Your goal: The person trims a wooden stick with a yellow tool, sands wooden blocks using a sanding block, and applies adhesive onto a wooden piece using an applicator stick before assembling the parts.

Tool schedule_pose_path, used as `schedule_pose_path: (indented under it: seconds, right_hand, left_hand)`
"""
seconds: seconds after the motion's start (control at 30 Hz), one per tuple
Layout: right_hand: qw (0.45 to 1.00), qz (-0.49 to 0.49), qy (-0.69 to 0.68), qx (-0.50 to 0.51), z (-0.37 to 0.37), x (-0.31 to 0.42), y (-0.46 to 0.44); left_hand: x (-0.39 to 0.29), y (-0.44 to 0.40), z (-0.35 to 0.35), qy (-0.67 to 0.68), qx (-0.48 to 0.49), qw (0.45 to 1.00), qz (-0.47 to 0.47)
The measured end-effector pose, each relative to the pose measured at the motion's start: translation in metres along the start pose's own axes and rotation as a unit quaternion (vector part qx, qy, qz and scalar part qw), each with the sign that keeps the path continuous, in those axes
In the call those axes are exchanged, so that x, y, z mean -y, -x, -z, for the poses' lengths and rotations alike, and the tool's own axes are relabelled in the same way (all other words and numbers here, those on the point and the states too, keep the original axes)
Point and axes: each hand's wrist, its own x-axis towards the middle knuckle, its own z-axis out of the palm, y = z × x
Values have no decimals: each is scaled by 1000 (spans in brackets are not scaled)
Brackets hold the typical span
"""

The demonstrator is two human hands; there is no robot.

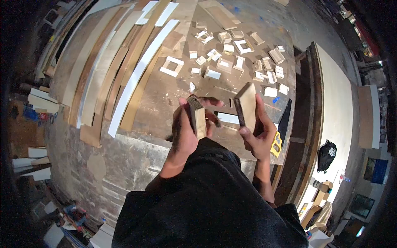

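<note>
My left hand [184, 130] is wrapped round a short wooden block [200, 123], whose rough, dark end faces up. To its right, my right hand [260, 138] grips a second wooden block [247, 106] with a slanted top and a dark edge, thumb in front and fingers behind. The two blocks are held apart above the near edge of the workbench [165, 109]. Below and between them, a white strip [228, 118] lies on the bench.
Long wooden and white strips [142, 74] lie at the left. Several small wooden pieces and frames [172, 66] are scattered at the back. A yellow-handled saw [276, 144] rests at the right edge, and a black bag [326, 156] lies on a pale board [337, 103].
</note>
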Motion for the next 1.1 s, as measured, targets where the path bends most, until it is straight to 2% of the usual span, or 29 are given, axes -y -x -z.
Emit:
schedule_pose_path:
  seconds: [0.07, 0.1, 0.17, 0.2, 0.23, 0.27, 0.33, 0.37, 0.4, 0.47, 0.5, 0.53, 0.57, 0.6, 0.67, 0.7, 0.73, 0.8, 0.83, 0.87, 0.9, 0.93, 1.0, 1.1]
  right_hand:
    - [997, 59, 39, 19, 3, -6, 6]
    - [990, 89, 95, 64, 4, -5, 8]
    - [961, 173, 164, 137, -1, -6, 5]
    - [967, 122, 175, 137, -9, 0, 7]
    - [973, 95, 186, 102, -12, -1, 6]
    - [976, 68, 195, 68, -13, -1, 3]
    - [991, 14, 126, -31, -13, -12, -2]
    - [994, 26, 51, -93, -23, -12, -5]
    - [994, 26, 51, -92, -21, -11, -2]
    - [995, 70, 71, -6, -8, -7, 8]
    - [961, 161, 204, 99, 0, -3, 6]
    - [934, 163, 254, 188, 3, 3, 8]
    - [938, 174, 252, 164, 5, -4, 7]
    - [940, 185, 249, 140, 6, -13, 3]
    - [973, 126, 190, 32, 8, -25, -8]
    - [982, 94, 165, -9, 9, -30, -12]
    - [972, 88, 214, -25, 14, -28, -14]
    - [988, 99, 122, -5, 12, -17, -7]
    - [974, 139, 165, 65, 13, -9, -5]
    - [952, 178, 209, 134, 14, 0, -4]
    - [947, 169, 210, 174, 11, 2, -3]
    - [943, 141, 257, 160, 12, -1, -2]
    - [971, 103, 205, 63, 15, -11, -12]
    - [966, 110, 236, 9, 18, 0, -16]
  left_hand:
    - [1, -3, -3, -36, -6, 999, 3]
    - [2, -4, -5, -72, -9, 997, 6]
    - [20, -5, 0, 42, -5, 999, 24]
    - [24, -4, -2, 94, -11, 995, 34]
    - [25, 1, -6, 73, -56, 993, 73]
    - [23, 1, -16, 10, -96, 995, 32]
    - [25, 4, 1, -61, -87, 991, 84]
    - [25, 3, 1, -60, -87, 991, 83]
    - [26, 2, -1, -43, -96, 991, 81]
    - [29, 3, 1, -25, -107, 991, 79]
    - [34, 5, 5, -3, -68, 996, 57]
    - [37, 6, 6, 20, -29, 999, 34]
    - [32, 7, -1, 67, -44, 994, 73]
    - [30, 4, -4, 67, -43, 994, 74]
    - [28, -2, -5, 6, -97, 990, 99]
    - [35, -3, 5, -1, -84, 992, 94]
    - [37, -3, 6, -2, -83, 992, 91]
    - [38, -2, 3, -18, -120, 988, 92]
    - [41, -1, 5, -18, -119, 989, 92]
    - [43, 1, 8, -22, -74, 994, 79]
    - [44, 0, 9, -26, -29, 997, 67]
    - [45, -1, 9, -26, -26, 997, 67]
    - [32, 1, 0, -78, -69, 993, 61]
    - [43, 1, 20, -11, -6, 998, 57]
